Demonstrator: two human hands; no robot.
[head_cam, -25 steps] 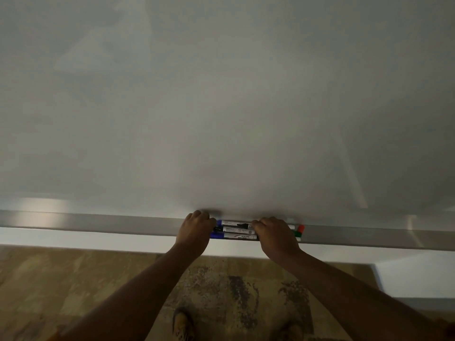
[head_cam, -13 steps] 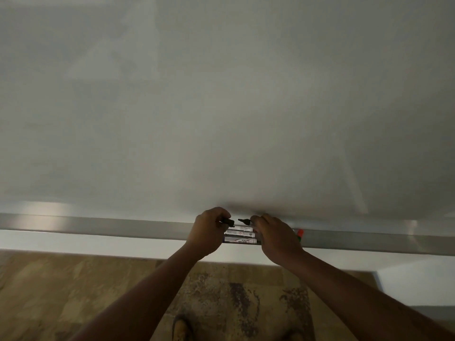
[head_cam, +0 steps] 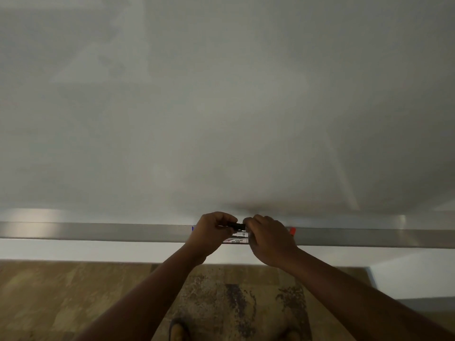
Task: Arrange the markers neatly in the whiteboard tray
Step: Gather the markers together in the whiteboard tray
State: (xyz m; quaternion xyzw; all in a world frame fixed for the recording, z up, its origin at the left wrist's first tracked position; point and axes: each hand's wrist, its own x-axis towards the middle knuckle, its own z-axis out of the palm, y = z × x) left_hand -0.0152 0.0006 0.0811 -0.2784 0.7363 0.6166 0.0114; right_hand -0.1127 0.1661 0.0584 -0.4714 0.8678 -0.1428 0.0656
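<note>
A long grey metal tray [head_cam: 98,231] runs along the bottom of the whiteboard. Several markers [head_cam: 236,240] lie side by side in it, mostly covered by my hands; their white labelled barrels show between them. A red cap [head_cam: 292,230] pokes out right of my right hand, and a blue tip [head_cam: 192,228] shows at the left. My left hand [head_cam: 211,233] and my right hand [head_cam: 269,238] are close together over the tray, both pinching a black marker [head_cam: 236,226] held just above the others.
The blank whiteboard [head_cam: 221,107] fills the upper view. Below the tray is a white wall strip, then a patterned brown floor [head_cam: 73,299] with my shoes [head_cam: 178,331] at the bottom edge.
My hands have drawn closer together. The black marker, seen apart as cap and body half a second ago, is now held as one piece between both hands.
</note>
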